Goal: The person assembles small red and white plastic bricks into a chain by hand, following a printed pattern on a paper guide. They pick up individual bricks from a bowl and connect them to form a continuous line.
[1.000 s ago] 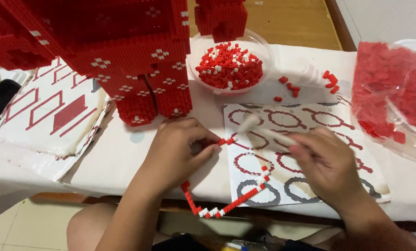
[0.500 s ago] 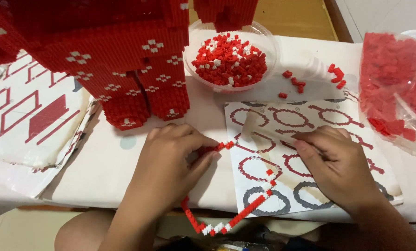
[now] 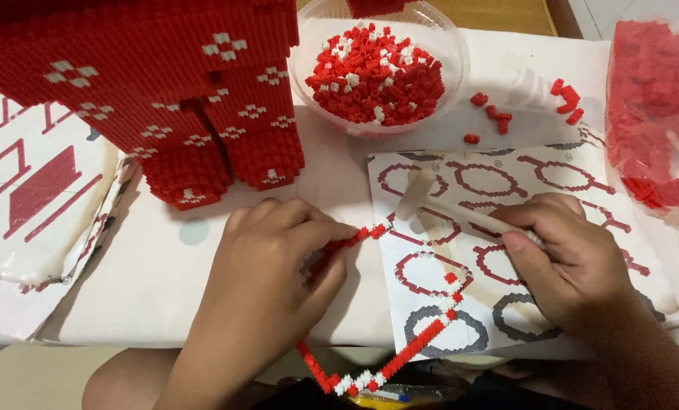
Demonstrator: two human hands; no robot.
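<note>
**Brick ring under the fingers, small mallet at the ready**

White-covered table (image 3: 165,304), seen from above, strewn with red bricks. Nearest the body: a thin ring of red and white bricks (image 3: 408,353), hanging over the table's near edge, lowest stretch dipping out of clear view against the lap. Left hand (image 3: 267,285) laid over the ring's left side, fingers pinched together on it where the upper run climbs toward a point near the sheet's corner. Right hand (image 3: 575,262) closed around the handle of a small white mallet (image 3: 430,201), head resting on a printed sheet of ring patterns (image 3: 582,178), just beside the ring's tip.

Judged from this: seating bricks along the ring's upper run, with the layer only partly closed. Next move calls for a steady pinch at the joint and a light, square tap, lest the slender chain buckle.

Farther off: a few loose red bricks (image 3: 491,114) on the cloth, a clear bowl (image 3: 449,53) of red and white pieces, a bag of red bricks (image 3: 654,99) cut off at right, and a large red brick model (image 3: 149,76), top out of frame. Grip under the left palm hidden; another printed sheet (image 3: 36,190) at left only partly seen.
</note>
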